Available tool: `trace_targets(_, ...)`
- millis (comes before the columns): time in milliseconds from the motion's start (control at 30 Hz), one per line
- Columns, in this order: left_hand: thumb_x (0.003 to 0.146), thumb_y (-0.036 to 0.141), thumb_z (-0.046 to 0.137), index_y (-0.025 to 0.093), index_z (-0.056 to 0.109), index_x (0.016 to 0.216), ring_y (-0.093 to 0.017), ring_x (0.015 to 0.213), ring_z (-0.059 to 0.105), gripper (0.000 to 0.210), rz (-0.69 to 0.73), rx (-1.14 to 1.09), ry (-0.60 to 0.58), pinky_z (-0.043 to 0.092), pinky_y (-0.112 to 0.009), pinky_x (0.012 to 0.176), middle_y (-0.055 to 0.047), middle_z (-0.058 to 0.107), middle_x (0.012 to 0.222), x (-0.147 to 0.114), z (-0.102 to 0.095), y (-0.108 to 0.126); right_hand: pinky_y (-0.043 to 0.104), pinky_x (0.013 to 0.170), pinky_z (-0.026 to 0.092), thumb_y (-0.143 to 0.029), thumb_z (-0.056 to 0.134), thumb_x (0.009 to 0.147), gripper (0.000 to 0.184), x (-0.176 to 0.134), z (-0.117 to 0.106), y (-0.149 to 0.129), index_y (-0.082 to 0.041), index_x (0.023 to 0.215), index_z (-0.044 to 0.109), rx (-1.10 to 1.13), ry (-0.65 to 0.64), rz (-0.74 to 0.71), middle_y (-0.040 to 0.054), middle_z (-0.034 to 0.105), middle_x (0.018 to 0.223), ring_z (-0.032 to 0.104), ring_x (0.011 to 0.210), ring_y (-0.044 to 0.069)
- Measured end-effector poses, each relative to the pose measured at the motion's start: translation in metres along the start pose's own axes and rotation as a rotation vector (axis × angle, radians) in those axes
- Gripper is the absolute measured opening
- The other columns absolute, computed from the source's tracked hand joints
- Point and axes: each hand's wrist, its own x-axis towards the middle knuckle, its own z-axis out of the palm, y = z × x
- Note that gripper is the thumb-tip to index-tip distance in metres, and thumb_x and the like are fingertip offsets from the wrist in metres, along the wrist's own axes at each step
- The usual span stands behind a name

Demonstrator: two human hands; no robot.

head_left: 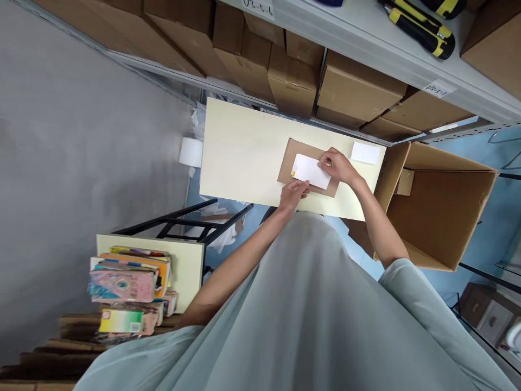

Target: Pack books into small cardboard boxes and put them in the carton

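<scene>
A white rectangular card or flat packet (308,169) with a small yellow mark at its left end lies over a brown cardboard piece (287,163) on the cream tabletop (240,146). My left hand (293,194) pinches the packet's near edge between thumb and fingers. At its right end, my right hand (334,164) is closed with thumb and fingertips together on the packet's far edge. A second white stack or box (365,153) sits to the right of my right hand, near the table's end.
Cardboard boxes (358,87) fill the shelf behind the table; yellow-and-black cutters (423,30) lie on the level above. A large open carton (439,212) stands at the right. Books (126,282) are piled on a small table at the left. A white roll (190,152) is beyond the table's left end.
</scene>
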Motion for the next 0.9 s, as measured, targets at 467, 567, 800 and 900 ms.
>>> trace_targets(467, 0.084, 0.044, 0.090, 0.018, 0.080, 0.091, -0.023, 0.103, 0.081, 0.028, -0.155, 0.027, 0.064, 0.060, -0.030, 0.086, -0.013, 0.085, 0.114, 0.025, 0.004, 0.005, 0.039, 0.099, 0.052, -0.019, 0.063, 0.093, 0.010, 0.037, 0.012, 0.017, -0.019, 0.086, 0.069, -0.135, -0.134, 0.083, 0.0119, 0.070, 0.109, 0.064, 0.103, 0.026)
trace_targets(567, 0.086, 0.041, 0.087, 0.018, 0.080, 0.092, -0.024, 0.103, 0.081, 0.024, -0.176, 0.043, 0.070, 0.059, -0.029, 0.082, -0.014, 0.085, 0.117, 0.027, 0.005, 0.008, 0.041, 0.102, 0.053, -0.019, 0.062, 0.096, 0.011, 0.038, 0.013, 0.012, -0.018, 0.089, 0.071, -0.201, -0.148, 0.118, 0.0137, 0.070, 0.117, 0.064, 0.108, 0.028)
trace_targets(800, 0.088, 0.036, 0.085, 0.018, 0.080, 0.093, -0.022, 0.100, 0.082, 0.019, -0.198, 0.060, 0.075, 0.058, -0.026, 0.074, -0.014, 0.085, 0.118, 0.029, 0.006, 0.011, 0.048, 0.109, 0.054, -0.019, 0.061, 0.098, 0.016, 0.043, 0.022, 0.000, -0.015, 0.098, 0.077, -0.359, -0.167, 0.212, 0.0185, 0.068, 0.128, 0.065, 0.122, 0.034)
trace_targets(900, 0.092, 0.032, 0.081, 0.017, 0.081, 0.094, -0.020, 0.095, 0.082, 0.015, -0.212, 0.060, 0.078, 0.058, -0.025, 0.072, -0.013, 0.085, 0.117, 0.028, 0.007, 0.013, 0.050, 0.112, 0.054, -0.019, 0.060, 0.098, 0.021, 0.046, 0.026, -0.005, -0.012, 0.105, 0.078, -0.404, -0.157, 0.251, 0.0213, 0.067, 0.133, 0.064, 0.128, 0.036)
